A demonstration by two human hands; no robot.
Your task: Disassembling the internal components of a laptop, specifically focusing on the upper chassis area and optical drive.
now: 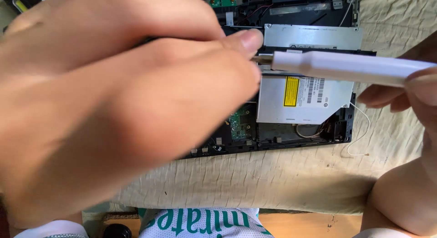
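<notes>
— White plastic, that is what we see first from the head camera: the handle of a screwdriver lying nearly level across the opened laptop base, its long axis running from the right edge of the cloth inward toward the left.

— And who holds it?

— Our right hand has its fingers closed round the handle's outer end, at the right edge of the view. The metal tip points left and meets the fingertips of our left hand.

— So the left is nearer the tip?

— Yes. It looms large and blurred over the left half of the base, thumb and forefinger pinched narrow at the tip; whether a screw sits between them we cannot tell.

— What lies beneath?

— The silver optical drive with a yellow label, just under the shaft, toward the base's right corner. A thin white wire trails off onto the cloth.
</notes>
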